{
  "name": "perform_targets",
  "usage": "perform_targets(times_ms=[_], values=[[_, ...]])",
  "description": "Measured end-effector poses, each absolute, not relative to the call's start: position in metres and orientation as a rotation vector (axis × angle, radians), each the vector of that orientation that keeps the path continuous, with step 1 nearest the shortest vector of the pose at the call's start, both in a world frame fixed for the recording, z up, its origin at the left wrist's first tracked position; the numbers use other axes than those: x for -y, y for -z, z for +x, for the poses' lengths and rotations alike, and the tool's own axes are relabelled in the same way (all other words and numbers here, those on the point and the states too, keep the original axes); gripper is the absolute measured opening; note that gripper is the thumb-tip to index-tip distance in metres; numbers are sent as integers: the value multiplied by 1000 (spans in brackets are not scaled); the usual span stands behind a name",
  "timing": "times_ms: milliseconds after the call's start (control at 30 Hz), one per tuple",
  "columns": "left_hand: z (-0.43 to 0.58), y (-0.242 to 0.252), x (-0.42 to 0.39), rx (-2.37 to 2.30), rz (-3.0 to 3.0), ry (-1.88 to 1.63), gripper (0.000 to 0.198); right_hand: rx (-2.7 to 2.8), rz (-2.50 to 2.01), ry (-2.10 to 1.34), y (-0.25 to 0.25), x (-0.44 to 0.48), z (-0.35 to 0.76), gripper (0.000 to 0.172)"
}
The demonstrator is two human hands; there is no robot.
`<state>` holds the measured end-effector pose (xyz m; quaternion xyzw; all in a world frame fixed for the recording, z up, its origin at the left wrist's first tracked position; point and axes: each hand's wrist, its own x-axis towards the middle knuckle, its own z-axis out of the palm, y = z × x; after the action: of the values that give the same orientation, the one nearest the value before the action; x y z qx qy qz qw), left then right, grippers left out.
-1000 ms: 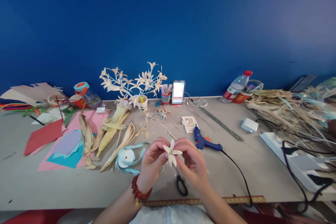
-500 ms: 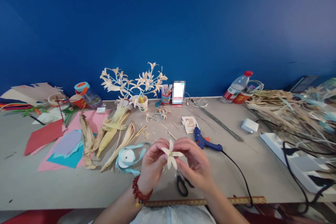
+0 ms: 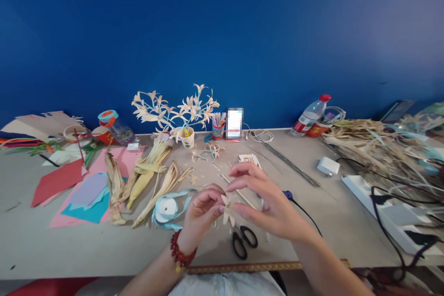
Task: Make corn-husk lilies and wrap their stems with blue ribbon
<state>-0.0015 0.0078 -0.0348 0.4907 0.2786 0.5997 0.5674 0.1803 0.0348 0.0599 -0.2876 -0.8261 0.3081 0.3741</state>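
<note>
A small pale corn-husk flower (image 3: 228, 214) with narrow petals is pinched between the thumb and fingers of my left hand (image 3: 204, 209). My right hand (image 3: 265, 200) is close on the flower's right side, its fingers spread apart; I cannot tell whether its thumb touches a petal. Black-handled scissors (image 3: 239, 246) lie on the table just below the flower. Behind my right hand the blue glue gun (image 3: 287, 195) is mostly hidden, only its handle end and cord showing. A thin pale stick (image 3: 226, 178) lies beyond my fingers.
Light blue ribbon (image 3: 166, 209) and dried corn husks (image 3: 138, 184) lie to the left, beside coloured paper (image 3: 62, 180). Husk flowers stand in a paper cup (image 3: 187, 138) at the back. Metal wires (image 3: 294, 166), a bottle (image 3: 310, 114) and a power strip (image 3: 367, 208) are on the right.
My right hand has let go of the flower and opened, shifting right and covering most of the glue gun. The left hand keeps the flower, and more of the scissors shows.
</note>
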Motion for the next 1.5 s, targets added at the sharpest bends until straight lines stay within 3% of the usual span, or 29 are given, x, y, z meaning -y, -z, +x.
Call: perform_targets(times_ms=[167, 433, 767, 1167, 1500], values=[[-5, 28, -11, -621, 1254, -1359, 10, 2250, -684, -1075, -68, -49, 182, 1], [-2, 18, -10, -648, 1299, -1349, 12, 2145, -649, -1277, -56, -54, 174, 11], [-4, 29, -10, -712, 1257, -1325, 16, 2010, -677, -1360, -48, -53, 173, 10], [-4, 36, -11, -654, 1188, -1376, 18, 1911, -674, -1395, -32, -52, 172, 22], [-8, 35, -13, -683, 1230, -1352, 12, 1912, -672, -1481, -44, -53, 168, 16]])
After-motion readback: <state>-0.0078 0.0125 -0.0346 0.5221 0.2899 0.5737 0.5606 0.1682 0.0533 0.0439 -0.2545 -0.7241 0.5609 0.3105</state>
